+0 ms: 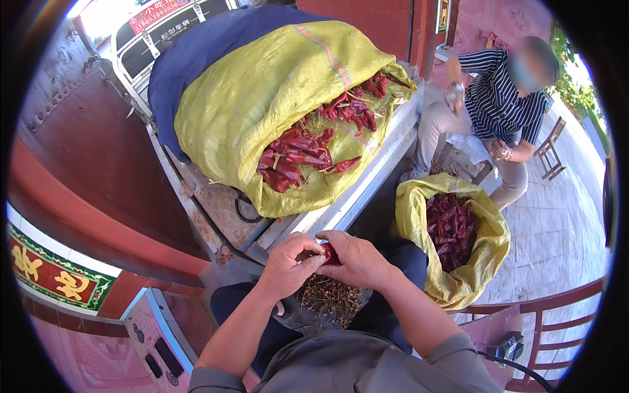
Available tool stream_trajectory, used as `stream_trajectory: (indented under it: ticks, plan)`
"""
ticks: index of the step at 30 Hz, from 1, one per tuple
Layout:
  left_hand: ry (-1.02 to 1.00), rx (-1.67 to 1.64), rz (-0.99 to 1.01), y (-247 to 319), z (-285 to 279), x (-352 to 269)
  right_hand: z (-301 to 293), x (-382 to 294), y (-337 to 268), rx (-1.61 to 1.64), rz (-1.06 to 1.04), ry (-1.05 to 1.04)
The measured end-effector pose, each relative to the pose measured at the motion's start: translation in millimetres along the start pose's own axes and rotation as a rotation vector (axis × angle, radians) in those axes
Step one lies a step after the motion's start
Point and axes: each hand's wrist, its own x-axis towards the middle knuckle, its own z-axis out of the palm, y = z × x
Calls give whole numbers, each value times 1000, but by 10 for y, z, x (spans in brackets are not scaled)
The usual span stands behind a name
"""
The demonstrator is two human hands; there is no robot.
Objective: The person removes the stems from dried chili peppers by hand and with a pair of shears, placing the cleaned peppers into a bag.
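In front of my lap, both hands meet around a dried red chili pepper. My right hand holds its body, and the thumb and fingers of my left hand pinch at its end, where the stem is hidden. Ahead, a large yellow woven sack lies on its side on a vehicle's cargo bed, its mouth towards me. Dried red peppers spill inside that mouth. To my right stands a second yellow woven sack with its rim rolled down, holding many dark red peppers.
Stem and seed scraps cover the ground between my legs. Beyond the upright sack sits a person in a striped shirt. A wooden stool stands behind them. The metal bed edge runs close ahead. Phones lie on a ledge at lower left.
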Motion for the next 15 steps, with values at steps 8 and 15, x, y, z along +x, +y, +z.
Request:
stream_trajectory:
  ticks: [8, 15]
  plan:
    - [-104, 339, 212, 78, -12, -115, 116, -127, 50, 7, 62, -185]
    - [0, 96, 118, 38, 12, -188, 167, -157, 4, 182, -35, -160]
